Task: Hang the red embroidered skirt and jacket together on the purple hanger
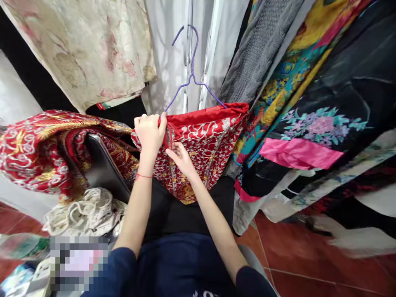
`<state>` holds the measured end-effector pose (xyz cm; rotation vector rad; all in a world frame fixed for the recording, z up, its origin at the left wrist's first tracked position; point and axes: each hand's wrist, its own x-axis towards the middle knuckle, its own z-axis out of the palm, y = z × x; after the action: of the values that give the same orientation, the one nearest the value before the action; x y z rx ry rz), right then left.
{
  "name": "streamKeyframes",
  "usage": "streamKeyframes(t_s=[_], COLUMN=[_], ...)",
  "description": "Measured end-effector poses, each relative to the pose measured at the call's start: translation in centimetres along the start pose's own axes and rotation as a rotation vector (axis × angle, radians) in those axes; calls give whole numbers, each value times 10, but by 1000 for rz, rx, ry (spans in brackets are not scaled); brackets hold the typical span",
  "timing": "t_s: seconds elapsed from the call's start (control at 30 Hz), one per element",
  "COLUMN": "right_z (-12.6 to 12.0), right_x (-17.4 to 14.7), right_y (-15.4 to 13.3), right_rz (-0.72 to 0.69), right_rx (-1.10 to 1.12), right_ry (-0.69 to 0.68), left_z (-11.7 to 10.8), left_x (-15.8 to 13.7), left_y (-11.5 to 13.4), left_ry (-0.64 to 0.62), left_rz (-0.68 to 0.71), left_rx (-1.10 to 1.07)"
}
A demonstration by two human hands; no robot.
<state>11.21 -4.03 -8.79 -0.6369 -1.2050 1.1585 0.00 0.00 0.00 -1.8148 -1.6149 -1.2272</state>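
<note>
Red patterned garment [213,142] was in front of the person, between the two arms, its plain red top band uppermost and its lower edge narrowing to a point over dark cloth. Purple hanger [192,68] stood above it, hook up, both sloping arms running down to the band.

Left hand [150,131] was clenched on the garment's upper left corner, just beside the hanger's left arm, thumb pointing upward. Thin red string [144,176] circled that wrist. Right hand [182,159] was lower, near the middle of the front, fingers bent and thumb raised beside a red cord [168,138] that dangled from the left hand's grip; could not tell whether the fingertips pinched it.

To the left, a red and gold cloth [37,152] lay draped over a dark chair back [107,165]; below it, a heap of white trimmed fabric [85,212]. Upper left, a beige flowered garment [83,49] hung. On the right hung a grey knit [256,53] and a black flowered garment [337,82] with a pink band [300,153]. Red tiles [297,247] covered the floor.
</note>
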Motion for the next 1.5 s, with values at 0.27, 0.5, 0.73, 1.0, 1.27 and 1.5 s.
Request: streamKeyframes(t_s=[0.27, 0.5, 0.73, 1.0, 1.27, 1.5], right_z=[-2, -107, -178, -156, -123, -16], right_x=[-30, -62, -89, -82, -90, -36], right_y=[-14, 5, -12, -13, -34, -54], right_rz=[24, -74, -203, 247, 431, 20], right_rx=[136, 568, 653, -205, -952, -321], right_ry=[-100, 258, 484, 567, 248, 19], left_z=[-7, -8, -1, -8, -20, -34], left_x=[-5, -5, -9, -8, -11, -12], left_y=[0, -6, 0, -14, -17, -22], left_ry=[-41, -75, -45, -132, -191, -289], left_rz=[42, 89, 74, 129, 196, 288], left_rx=[-42, -53, -67, -41, -93, -56])
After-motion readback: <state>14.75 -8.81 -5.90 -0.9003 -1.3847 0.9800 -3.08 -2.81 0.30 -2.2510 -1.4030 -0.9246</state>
